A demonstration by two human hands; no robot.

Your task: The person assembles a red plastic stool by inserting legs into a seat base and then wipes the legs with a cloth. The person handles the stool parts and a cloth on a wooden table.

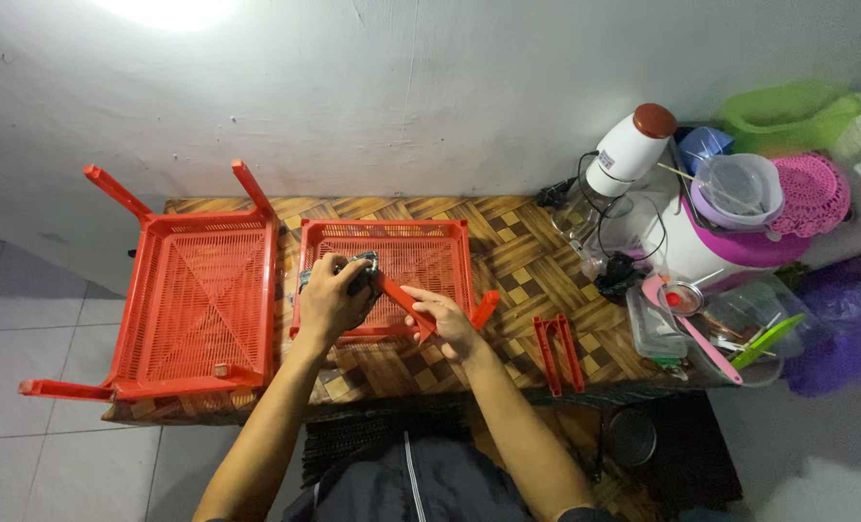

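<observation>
Now | left hand fingers closed on pliers | right hand pinching red leg

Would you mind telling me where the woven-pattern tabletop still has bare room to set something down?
Bare patches of the woven-pattern tabletop: between the middle red plastic lattice tray and the white blender with the brown cap, and the front edge between the right hand and the loose red plastic leg piece. The right end is crowded with clear containers.

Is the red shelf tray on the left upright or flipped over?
Flipped over: the left red tray lies on the table with its legs pointing up and outward.
</observation>
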